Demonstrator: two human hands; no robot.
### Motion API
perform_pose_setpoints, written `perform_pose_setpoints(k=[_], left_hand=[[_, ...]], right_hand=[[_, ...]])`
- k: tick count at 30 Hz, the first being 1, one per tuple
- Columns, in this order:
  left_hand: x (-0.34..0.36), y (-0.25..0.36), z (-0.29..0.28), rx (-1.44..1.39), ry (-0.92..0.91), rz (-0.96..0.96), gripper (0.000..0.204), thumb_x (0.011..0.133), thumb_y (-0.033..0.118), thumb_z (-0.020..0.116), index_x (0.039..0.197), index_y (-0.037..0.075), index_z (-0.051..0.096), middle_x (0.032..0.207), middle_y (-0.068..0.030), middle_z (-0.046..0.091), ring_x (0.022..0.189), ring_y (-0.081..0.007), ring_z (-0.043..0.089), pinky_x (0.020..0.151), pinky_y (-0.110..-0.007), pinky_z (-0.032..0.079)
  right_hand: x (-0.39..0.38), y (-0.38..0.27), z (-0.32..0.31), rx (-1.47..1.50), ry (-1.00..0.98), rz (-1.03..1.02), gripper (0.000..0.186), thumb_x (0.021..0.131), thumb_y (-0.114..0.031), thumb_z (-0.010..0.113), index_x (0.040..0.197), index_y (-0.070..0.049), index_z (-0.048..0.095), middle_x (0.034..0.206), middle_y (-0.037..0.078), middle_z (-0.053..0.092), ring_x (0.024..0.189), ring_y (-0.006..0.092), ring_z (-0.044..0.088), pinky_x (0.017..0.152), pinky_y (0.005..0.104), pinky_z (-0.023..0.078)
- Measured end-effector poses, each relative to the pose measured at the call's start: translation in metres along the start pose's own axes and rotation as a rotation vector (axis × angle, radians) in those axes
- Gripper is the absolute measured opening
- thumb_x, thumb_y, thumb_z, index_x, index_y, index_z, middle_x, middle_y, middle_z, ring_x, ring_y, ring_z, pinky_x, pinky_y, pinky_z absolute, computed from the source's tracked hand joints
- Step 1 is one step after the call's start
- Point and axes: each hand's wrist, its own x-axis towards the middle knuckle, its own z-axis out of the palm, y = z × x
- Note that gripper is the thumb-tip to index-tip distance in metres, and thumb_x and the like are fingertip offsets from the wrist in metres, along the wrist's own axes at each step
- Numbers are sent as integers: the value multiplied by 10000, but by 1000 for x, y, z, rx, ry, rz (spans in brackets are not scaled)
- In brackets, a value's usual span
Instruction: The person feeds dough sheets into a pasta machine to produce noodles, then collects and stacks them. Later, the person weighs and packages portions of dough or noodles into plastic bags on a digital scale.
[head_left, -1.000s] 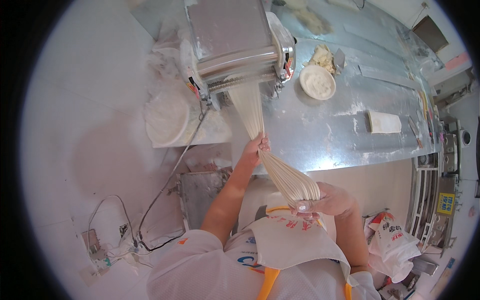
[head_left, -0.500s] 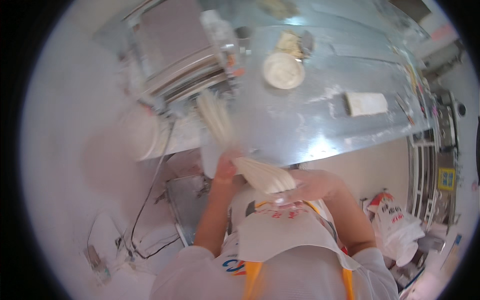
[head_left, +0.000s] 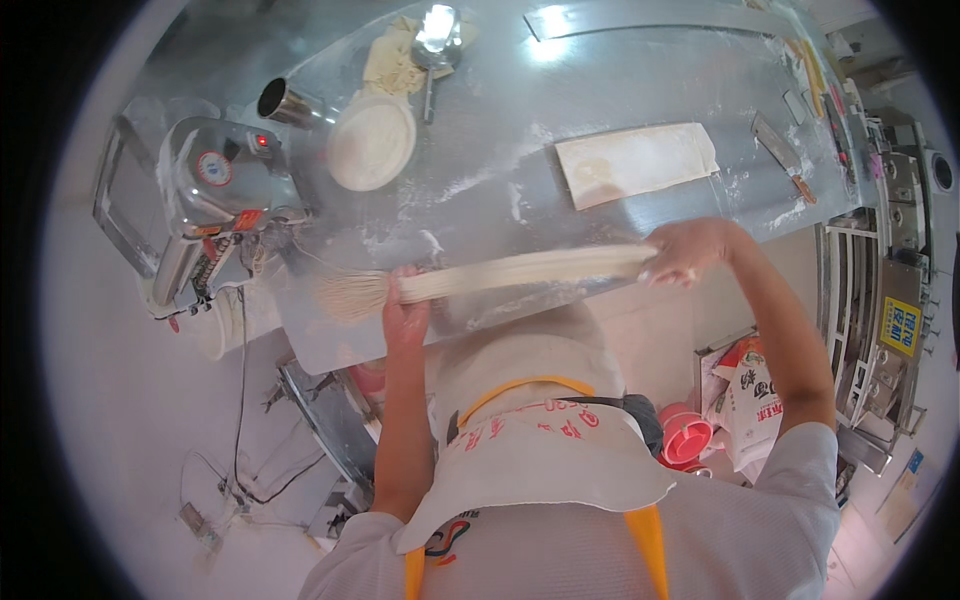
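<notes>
A long bundle of pale fresh noodles [head_left: 530, 270] stretches across the near side of the metal table. My left hand [head_left: 404, 312] is closed around it near its left end, where the loose strand ends fan out. At the right end my right hand [head_left: 690, 252] grips the bundle, its fingers curled in. Beyond the right hand lies a folded sheet of dough [head_left: 635, 163] on the metal table [head_left: 480, 130].
At the left stands a metal noodle machine [head_left: 222, 175] with a red light. A white bowl of flour [head_left: 372, 143], a metal cup [head_left: 283, 102], a scoop [head_left: 437, 45] and dough scraps [head_left: 392, 60] are farther back. A knife [head_left: 784, 155] lies at the right. Flour bags [head_left: 752, 410] stand below.
My hands have moved apart, the right one outward to the right, so the noodles are drawn out straight over the table. The view has shifted to the right.
</notes>
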Motion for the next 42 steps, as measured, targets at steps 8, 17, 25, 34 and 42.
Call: perform_pose_setpoints(k=[8, 17, 25, 34, 42], left_hand=[[5, -121, 36, 29, 300, 15, 337, 1049, 74, 631, 1357, -10, 524, 1373, -165, 609, 1376, -342, 552, 1226, -563, 422], [18, -101, 28, 350, 272, 89, 420, 1047, 80, 629, 1407, -88, 491, 1375, -201, 610, 1321, -351, 579, 1193, -526, 447], [4, -41, 19, 1327, 775, 769, 291, 942, 26, 633, 1218, -60, 664, 1251, -183, 690, 1098, -290, 697, 955, -398, 563], [9, -200, 180, 1711, -142, 566, 251, 932, 17, 719, 1182, 13, 697, 1150, -99, 727, 1054, -195, 713, 908, -323, 573], [5, -209, 346, 1716, -706, 506, 861, 758, 164, 890, 1514, 88, 484, 1504, -171, 526, 1402, -322, 497, 1176, -418, 399]], right_hand=[[76, 241, -128, 22, 116, 277, 259, 931, -246, 740, 855, -5, 683, 703, 55, 631, 571, 170, 600, 511, 351, 516], [49, 301, -179, -188, 323, 302, 316, 877, -271, 807, 883, 30, 711, 697, 107, 664, 519, 237, 630, 498, 375, 518], [69, 267, -137, 47, 1449, -109, 509, 893, -256, 782, 1302, 19, 656, 1132, 192, 729, 1081, 359, 694, 937, 486, 539], [98, 186, -122, 376, 1553, -31, 410, 848, -220, 821, 1192, -10, 747, 1088, 187, 748, 995, 332, 714, 898, 407, 555], [-27, 40, -69, 319, 1129, -623, 284, 919, -14, 667, 1193, 4, 738, 954, 65, 729, 850, 132, 616, 795, 278, 503]])
